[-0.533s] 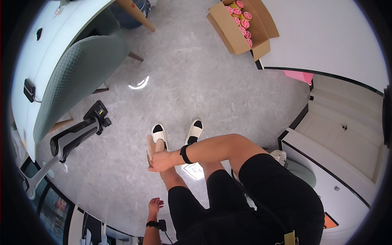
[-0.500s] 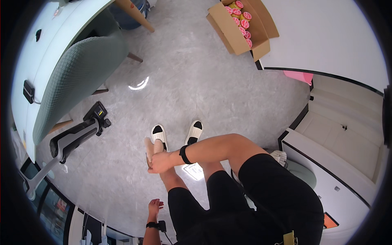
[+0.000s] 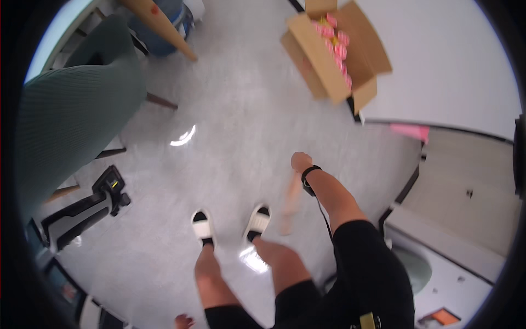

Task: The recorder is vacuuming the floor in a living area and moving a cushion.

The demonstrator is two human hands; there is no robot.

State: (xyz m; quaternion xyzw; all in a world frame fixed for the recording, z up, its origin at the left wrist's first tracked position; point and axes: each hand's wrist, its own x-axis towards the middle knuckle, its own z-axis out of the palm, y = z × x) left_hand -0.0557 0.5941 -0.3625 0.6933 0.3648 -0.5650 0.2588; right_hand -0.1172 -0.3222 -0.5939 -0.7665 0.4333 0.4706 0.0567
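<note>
Tan strip [image 3: 292,197], long and narrow, extends below the right hand [image 3: 301,162], its long axis running from the fist to between six and seven o'clock, seen against the floor [image 3: 230,126]. The right hand's grip looks clamped on the strip's upper end, fingers folded, though blur hides the exact contact. The left hand [image 3: 184,322] shows only partly at the lower edge, near seven o'clock from the strip and well apart; I cannot tell its grip. So the right hand is clearly nearer.

The strip looks matt; whether it is card or cloth is too blurred to tell. The floor is smooth, glossy grey with bright reflections. Toward eight o'clock from the right hand sit ribbed cream slippers [image 3: 203,225]; toward one, a brown cardboard box [image 3: 318,57] of pink-topped containers [image 3: 341,52]; between nine and ten, a grey-green, ribbed-fabric chair [image 3: 82,115].
</note>
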